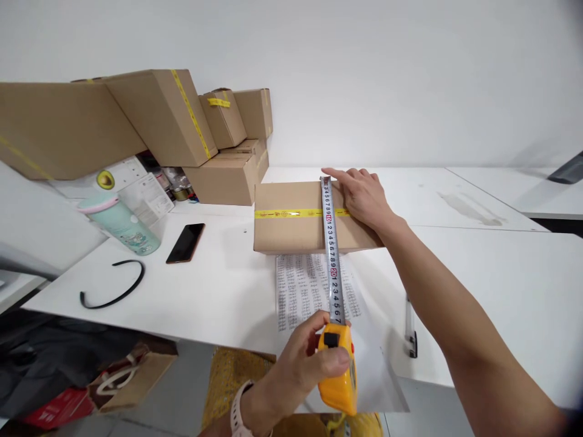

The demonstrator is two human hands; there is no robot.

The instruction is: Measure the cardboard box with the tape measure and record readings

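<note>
Tape measure (337, 370), yellow-cased, sits in the left hand (296, 370) at the near edge of the bench (204, 291), the fingers wrapped tight around the case. Its blade (330, 243) runs straight away across a printed sheet (305, 291) and over the top of a cardboard box (291, 218) sealed with yellow tape. The right hand (364, 197) lies on the box top, fingers stretched out flat, fingertips pinning the blade's end at the far edge. A pen (411, 334) lies right of the sheet. A phone (185, 243) and a mint bottle (121, 224) sit to the left, with stacked boxes (159, 115) behind them.
</note>
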